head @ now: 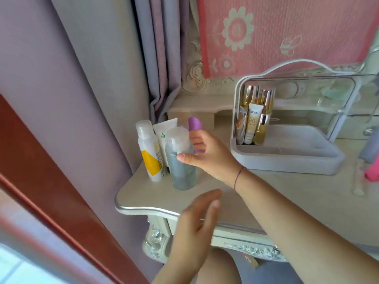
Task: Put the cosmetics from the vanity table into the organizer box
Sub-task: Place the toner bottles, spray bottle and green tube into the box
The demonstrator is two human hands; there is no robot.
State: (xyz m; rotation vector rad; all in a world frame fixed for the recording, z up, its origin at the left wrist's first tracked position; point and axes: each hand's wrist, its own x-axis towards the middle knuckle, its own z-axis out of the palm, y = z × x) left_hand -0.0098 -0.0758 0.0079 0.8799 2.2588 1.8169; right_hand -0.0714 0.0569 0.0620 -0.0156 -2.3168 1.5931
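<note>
I cannot tell if my right fingers point(198, 138) grip the clear bottle point(181, 171), my left fingers point(206, 201) hang open, and a loose lift could knock the spray can point(148, 152) off the tabletop point(266, 193).

Lilac curtain point(92, 78), pink flowered cloth point(287, 33), red-brown wooden frame point(51, 191), carved rose trim point(196, 70)

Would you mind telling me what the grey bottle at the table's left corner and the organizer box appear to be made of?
The grey bottle looks like translucent tinted plastic with a frosted cap, since light passes through its body. The organizer box seems to be matte white plastic at the base. Its cover is clear and glossy with reflections, probably acrylic.
</note>
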